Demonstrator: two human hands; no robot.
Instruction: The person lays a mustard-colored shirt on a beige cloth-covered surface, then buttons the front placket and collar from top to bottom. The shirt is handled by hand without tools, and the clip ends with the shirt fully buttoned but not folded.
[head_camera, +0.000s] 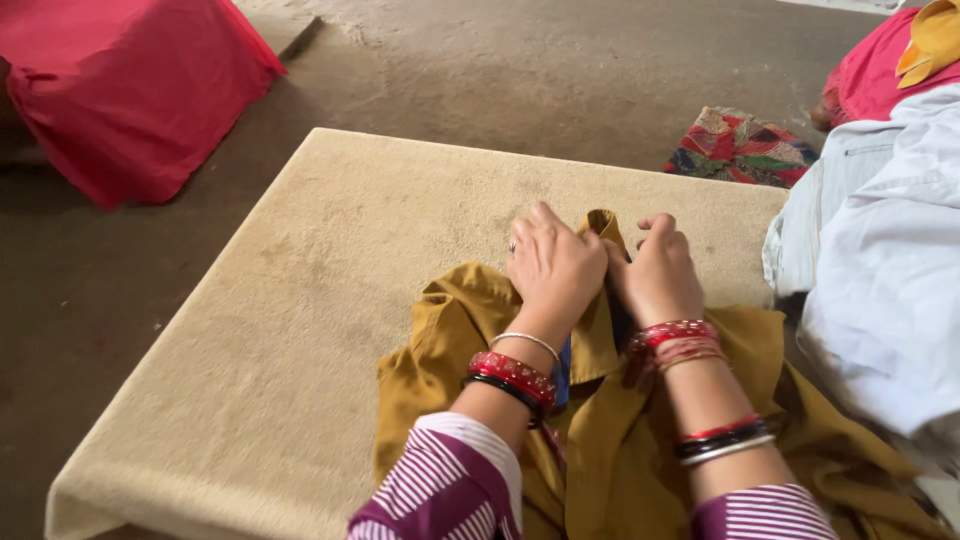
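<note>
While we look down from the head camera, our left hand (553, 268) and right hand (657, 272) sit side by side, each closed on a fold of the mustard-yellow garment (620, 440). Both hands pinch the cloth near its raised top edge. That garment lies bunched on the near right part of the beige padded board (300, 330), spilling toward our lap. Red and black bangles (512, 378) ring the left wrist. A pile of white cloth (880, 270) lies at right, a red bundle (130, 90) far left.
</note>
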